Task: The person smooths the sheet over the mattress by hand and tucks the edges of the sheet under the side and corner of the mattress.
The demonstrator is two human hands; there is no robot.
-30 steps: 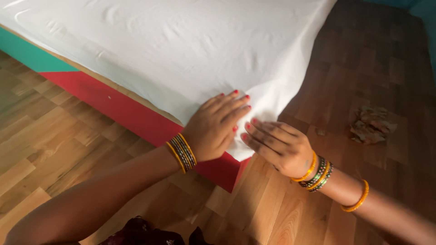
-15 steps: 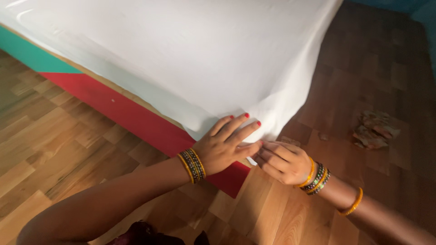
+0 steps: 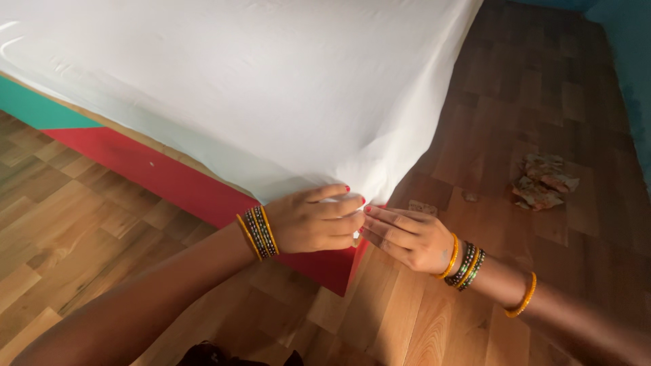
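sheet (image 3: pixel 271 88) spread smooth over bed (image 3: pixel 169 179), upper frame | my L hand (image 3: pixel 315 222) closed on its corner, ctr | R hand (image 3: pixel 407 237) fingers pinched at same hem, prob gripping | corner tuck left, I reckon

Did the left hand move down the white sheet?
Yes. The left hand slid from the top of the white sheet down to its corner hem, by the red bed base.

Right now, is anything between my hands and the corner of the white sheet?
Nothing visible. The left hand and right hand both touch the white sheet at the corner of the red bed base.
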